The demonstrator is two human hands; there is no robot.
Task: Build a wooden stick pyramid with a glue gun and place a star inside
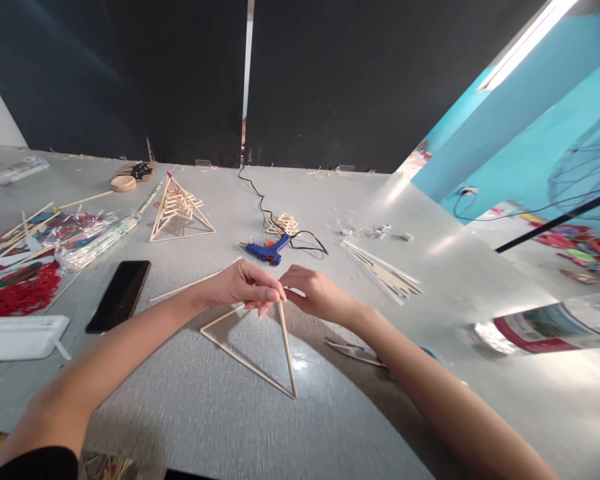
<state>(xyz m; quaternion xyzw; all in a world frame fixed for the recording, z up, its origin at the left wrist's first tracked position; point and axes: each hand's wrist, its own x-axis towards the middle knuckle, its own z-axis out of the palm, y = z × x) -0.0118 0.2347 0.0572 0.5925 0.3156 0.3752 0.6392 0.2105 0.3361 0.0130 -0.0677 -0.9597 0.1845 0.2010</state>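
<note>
Where hands (280, 293) meet, stick triangle (253, 347) pinched

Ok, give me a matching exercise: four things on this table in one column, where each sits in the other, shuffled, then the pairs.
Things:
1. stick triangle
2. glue gun
3. phone
4. stick pyramid

Places:
A. far side of the table, left of the black cord
B. flat on the table, left of the left hand
C. just beyond both hands, cord trailing away
D. top corner pinched between the left hand and right hand

Pairs: 1-D, 2-C, 3-B, 4-A
</note>
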